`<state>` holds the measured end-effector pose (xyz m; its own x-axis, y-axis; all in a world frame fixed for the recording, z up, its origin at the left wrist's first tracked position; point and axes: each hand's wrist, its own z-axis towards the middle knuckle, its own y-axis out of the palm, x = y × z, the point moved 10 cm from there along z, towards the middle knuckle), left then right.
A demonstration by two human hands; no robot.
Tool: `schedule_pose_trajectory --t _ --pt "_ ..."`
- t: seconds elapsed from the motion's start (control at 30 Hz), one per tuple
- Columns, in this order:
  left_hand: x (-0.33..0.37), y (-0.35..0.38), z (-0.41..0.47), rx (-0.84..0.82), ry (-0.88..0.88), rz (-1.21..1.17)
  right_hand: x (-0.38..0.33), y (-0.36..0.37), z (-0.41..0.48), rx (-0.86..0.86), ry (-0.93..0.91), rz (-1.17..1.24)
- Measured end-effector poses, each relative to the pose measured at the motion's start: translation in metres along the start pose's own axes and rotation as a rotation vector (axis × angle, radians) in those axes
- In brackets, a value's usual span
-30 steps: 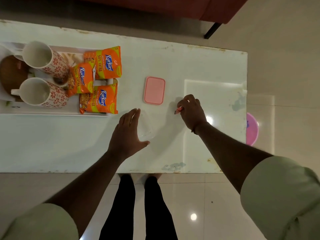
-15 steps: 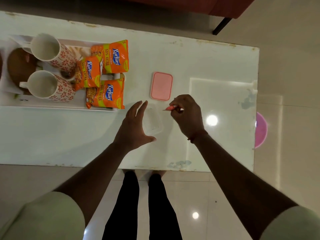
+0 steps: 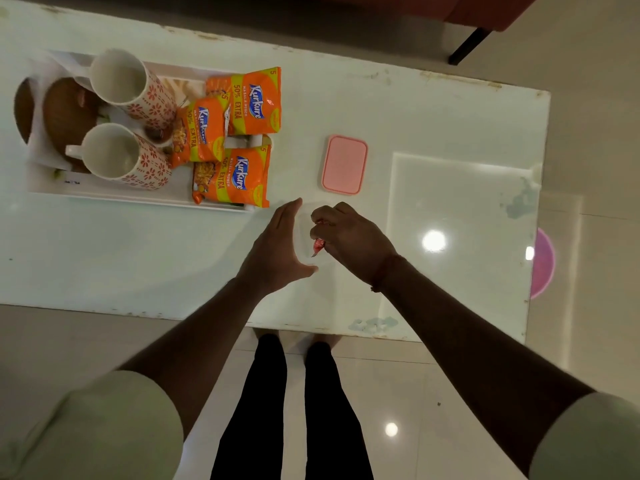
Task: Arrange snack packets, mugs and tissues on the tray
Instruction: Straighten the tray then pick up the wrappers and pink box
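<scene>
Near-middle of the counter (image 3: 138, 258): the right hand (image 3: 351, 242) has its grip clenched in a pinch on a small red item (image 3: 318, 247), wrapper-like, too small to tell what. It hangs just over a clear lidless container (image 3: 304, 233), which sits on the counter between both hands. The left hand (image 3: 277, 251) has its grip released, fingers straight, palm against the container's left side and thumb along its near edge; it looks like it is steadying the container. A pink lid (image 3: 344, 164) lies flat just far of the container, apart from it.

At far left is the tray (image 3: 104, 198). Two floral mugs (image 3: 119, 157) stand upright on its left half and three orange snack packets (image 3: 232, 178) overlap on its right half. Brown round coasters (image 3: 67, 112) sit at the left end. I cannot pick out any tissues for certain.

Step in hand, my read: a side step, dropping the red item into the container. Mugs and packets look already placed.

The next move likely calls for letting go low inside the walls so the item does not bounce out. The left hand should stop the light container sliding, then the lid needs fetching and seating square.
</scene>
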<state>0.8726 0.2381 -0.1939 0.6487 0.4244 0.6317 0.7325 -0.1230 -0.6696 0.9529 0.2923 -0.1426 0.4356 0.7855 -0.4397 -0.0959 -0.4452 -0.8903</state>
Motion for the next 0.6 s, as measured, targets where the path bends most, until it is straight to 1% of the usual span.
schedule_pose_trajectory --t 0.2,0.33,0.43,0.5,0.6 --pt "0.000 0.001 0.000 -0.008 0.002 0.007 -0.006 -0.003 -0.001 0.047 -0.017 -0.036" --pt "0.004 -0.001 0.000 -0.004 0.022 0.017 -0.006 -0.006 -0.004 0.065 0.008 -0.044" --pt "0.004 -0.002 -0.001 0.000 0.028 0.015 -0.007 -0.011 -0.006 0.126 0.023 -0.033" --pt "0.003 -0.002 -0.001 0.002 0.026 0.003 0.001 -0.018 -0.007 0.201 0.114 0.012" --pt "0.004 -0.002 -0.002 -0.007 0.012 -0.004 0.033 -0.029 -0.008 0.332 0.390 0.166"
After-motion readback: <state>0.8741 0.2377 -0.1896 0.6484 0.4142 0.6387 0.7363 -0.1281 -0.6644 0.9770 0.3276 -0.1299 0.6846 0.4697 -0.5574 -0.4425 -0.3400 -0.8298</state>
